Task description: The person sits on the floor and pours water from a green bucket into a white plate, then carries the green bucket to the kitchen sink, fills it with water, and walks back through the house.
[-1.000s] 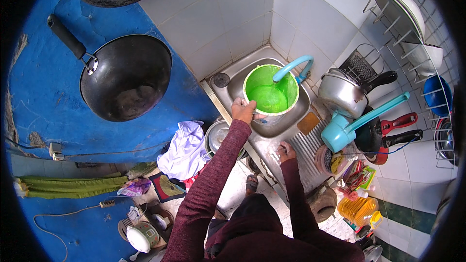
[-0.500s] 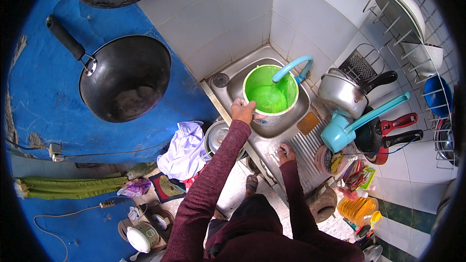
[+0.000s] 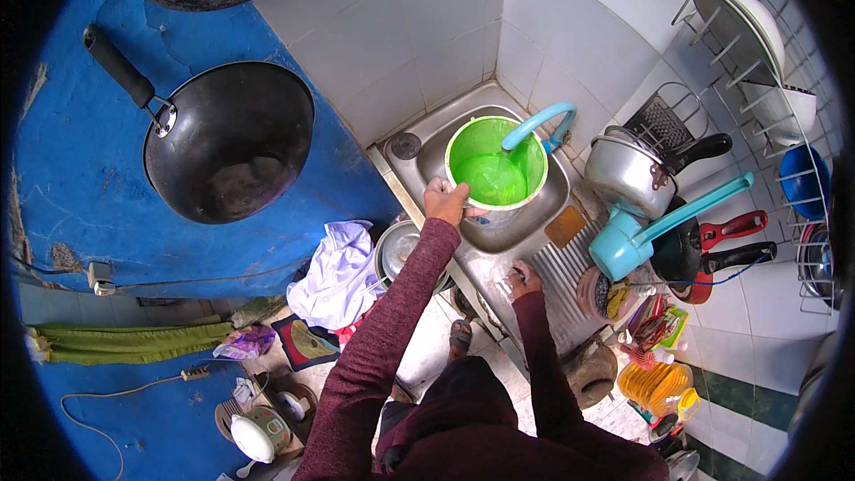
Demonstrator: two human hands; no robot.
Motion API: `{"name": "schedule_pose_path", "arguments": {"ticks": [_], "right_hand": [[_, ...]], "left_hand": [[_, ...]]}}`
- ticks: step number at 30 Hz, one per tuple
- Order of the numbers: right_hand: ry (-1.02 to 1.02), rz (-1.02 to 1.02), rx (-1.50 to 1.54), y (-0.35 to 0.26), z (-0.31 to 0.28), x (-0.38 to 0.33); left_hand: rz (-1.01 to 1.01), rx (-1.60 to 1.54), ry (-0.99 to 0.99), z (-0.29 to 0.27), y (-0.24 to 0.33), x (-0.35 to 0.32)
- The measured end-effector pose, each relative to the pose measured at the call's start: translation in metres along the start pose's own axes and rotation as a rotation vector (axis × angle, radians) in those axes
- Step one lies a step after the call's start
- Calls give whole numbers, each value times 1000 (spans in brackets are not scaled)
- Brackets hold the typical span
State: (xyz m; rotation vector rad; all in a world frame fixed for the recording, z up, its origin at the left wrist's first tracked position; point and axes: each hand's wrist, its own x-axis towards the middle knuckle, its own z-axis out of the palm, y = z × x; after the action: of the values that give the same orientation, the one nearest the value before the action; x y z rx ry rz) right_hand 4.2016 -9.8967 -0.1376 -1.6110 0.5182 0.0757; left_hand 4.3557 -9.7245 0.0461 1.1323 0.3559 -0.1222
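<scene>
A bright green bucket (image 3: 525, 144) stands in the steel sink (image 3: 429, 157), with water in it. A curved blue tap spout (image 3: 534, 123) reaches over the bucket. My left hand (image 3: 445, 200) grips the bucket's near rim. My right hand (image 3: 523, 281) rests on the ribbed steel drainboard (image 3: 570, 269) at the sink's front edge; whether it holds anything small I cannot tell. Both sleeves are dark red.
A black wok (image 3: 227, 138) hangs on the blue wall at left. A steel pot (image 3: 628, 174), a teal dipper (image 3: 623, 245) and dark pans sit right of the sink. A wire rack (image 3: 757, 44) holds bowls. White cloth (image 3: 338, 272) lies below left.
</scene>
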Motion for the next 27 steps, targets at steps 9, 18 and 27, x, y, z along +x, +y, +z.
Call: {"name": "schedule_pose_path", "arguments": {"ticks": [9, 18, 27], "right_hand": [[11, -62, -35, 7, 1, 3], [29, -28, 54, -2, 1, 1], [37, -84, 89, 1, -3, 12]], "left_hand": [[0, -10, -15, -3, 0, 3], [-18, 1, -16, -2, 3, -1], [-24, 3, -7, -5, -3, 4]]}}
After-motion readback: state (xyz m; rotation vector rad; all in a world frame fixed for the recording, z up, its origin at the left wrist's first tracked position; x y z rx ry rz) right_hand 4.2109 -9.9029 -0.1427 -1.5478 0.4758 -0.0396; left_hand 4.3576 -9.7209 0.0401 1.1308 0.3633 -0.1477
